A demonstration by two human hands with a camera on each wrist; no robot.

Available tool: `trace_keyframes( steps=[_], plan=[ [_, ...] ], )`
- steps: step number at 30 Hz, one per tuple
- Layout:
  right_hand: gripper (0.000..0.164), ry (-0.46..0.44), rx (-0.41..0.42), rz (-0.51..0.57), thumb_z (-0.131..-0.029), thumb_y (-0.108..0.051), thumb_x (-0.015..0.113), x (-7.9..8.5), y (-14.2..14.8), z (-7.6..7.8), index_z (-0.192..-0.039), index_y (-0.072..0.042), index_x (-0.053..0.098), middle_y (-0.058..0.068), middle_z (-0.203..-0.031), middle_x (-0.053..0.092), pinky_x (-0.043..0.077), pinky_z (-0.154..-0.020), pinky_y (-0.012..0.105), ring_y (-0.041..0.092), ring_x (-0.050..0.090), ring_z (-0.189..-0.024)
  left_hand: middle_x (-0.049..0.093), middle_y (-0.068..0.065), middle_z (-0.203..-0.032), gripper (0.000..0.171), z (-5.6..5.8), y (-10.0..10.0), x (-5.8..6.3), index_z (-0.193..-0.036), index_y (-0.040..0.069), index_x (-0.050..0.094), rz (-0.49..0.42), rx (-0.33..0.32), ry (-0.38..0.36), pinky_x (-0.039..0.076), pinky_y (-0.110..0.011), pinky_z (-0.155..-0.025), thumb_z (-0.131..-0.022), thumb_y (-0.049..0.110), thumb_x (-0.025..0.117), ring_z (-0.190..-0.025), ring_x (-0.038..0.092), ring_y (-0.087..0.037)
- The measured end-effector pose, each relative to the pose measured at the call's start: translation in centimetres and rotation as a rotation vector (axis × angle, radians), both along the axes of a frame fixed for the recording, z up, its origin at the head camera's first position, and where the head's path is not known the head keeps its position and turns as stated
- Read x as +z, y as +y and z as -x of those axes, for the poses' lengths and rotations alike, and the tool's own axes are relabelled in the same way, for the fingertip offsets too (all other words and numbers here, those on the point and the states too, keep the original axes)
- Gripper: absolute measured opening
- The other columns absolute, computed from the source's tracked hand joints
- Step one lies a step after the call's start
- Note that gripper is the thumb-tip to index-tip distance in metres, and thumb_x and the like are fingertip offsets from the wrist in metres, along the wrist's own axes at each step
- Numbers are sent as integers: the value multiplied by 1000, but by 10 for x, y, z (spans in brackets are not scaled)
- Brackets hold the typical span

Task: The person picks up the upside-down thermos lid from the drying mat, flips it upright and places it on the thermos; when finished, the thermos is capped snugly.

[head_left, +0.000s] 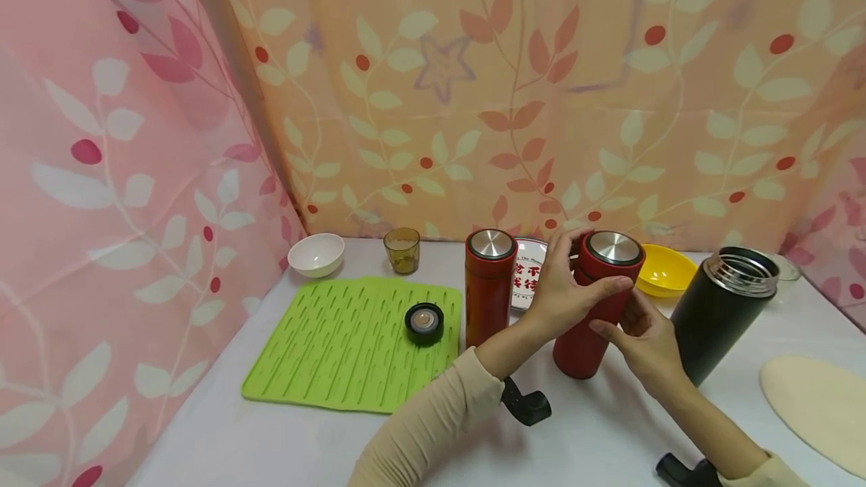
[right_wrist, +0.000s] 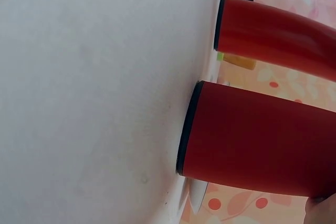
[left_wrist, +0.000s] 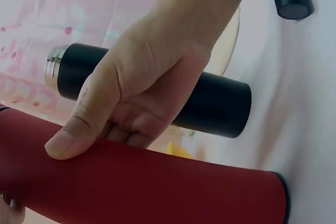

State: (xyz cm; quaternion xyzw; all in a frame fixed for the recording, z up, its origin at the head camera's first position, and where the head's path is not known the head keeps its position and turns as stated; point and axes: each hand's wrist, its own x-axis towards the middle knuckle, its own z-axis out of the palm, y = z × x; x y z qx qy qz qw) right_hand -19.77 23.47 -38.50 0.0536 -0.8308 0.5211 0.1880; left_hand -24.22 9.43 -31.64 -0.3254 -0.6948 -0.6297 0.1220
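Note:
A red thermos [head_left: 583,352] with a steel-topped lid [head_left: 614,248] stands on the white table. My left hand [head_left: 567,288] grips it near the lid, thumb in front and fingers reaching behind. Lower down, my right hand [head_left: 648,348] holds the body, and its thumb [left_wrist: 68,142] lies along the red side in the left wrist view. Just right of that hand is a black thermos [head_left: 717,322] without a lid, its steel neck showing. A second red thermos [head_left: 489,291], lidded, stands to the left. One black lid [head_left: 425,324] lies on the green mat [head_left: 325,352].
At the back are a white bowl [head_left: 316,255], an amber glass [head_left: 402,251], a white plate [head_left: 530,265] with red writing partly hidden, and a yellow bowl [head_left: 666,270]. A clear glass [head_left: 787,273] is behind the black thermos. A cream oval mat [head_left: 815,412] lies at the right.

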Motion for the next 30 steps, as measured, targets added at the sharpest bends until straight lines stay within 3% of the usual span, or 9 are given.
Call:
trace_keyframes(
  steps=[6, 11, 16, 22, 30],
  plan=[
    [70, 14, 12, 14, -84, -19, 66, 2, 1, 1, -144, -20, 30, -8, -129, 52, 40, -83, 1, -15, 47, -102, 57, -13, -121, 56, -5, -10, 6, -126, 3, 41, -47, -65, 1, 42, -17, -97, -78, 5, 71, -109, 55, -8],
    [70, 0, 3, 10, -84, -21, 66, 1, 1, 0, -144, -20, 29, -4, -131, 51, 40, -84, 2, -16, 47, -102, 55, -10, -123, 54, 2, -10, 1, -128, 5, 41, -45, -110, -18, 41, -18, -98, -81, 6, 69, -110, 52, -4],
    [69, -5, -10, -8, -84, -24, 66, -1, 0, -1, -144, -22, 30, -4, -131, 51, 40, -83, 2, -16, 47, -101, 49, 0, -121, 66, 2, -2, -2, -127, 12, 36, 17, -37, -28, 44, -15, -91, -75, 17, 77, -108, 47, 1],
    [70, 10, -3, -1, -84, -23, 66, -1, 0, -1, -144, -24, 30, -6, -131, 51, 40, -84, 2, -16, 47, -102, 48, -2, -119, 70, 0, 3, -1, -124, 12, 38, 17, 68, 9, 47, -11, -81, -70, 20, 81, -100, 50, 0],
    [71, 0, -4, -6, -84, -23, 66, 1, -1, -1, -145, -23, 28, -1, -135, 49, 39, -84, 3, -17, 46, -103, 55, -2, -118, 64, 1, -2, -2, -126, 13, 47, -30, 16, 12, 48, -12, -83, -71, 14, 79, -98, 56, -1]
  ],
)
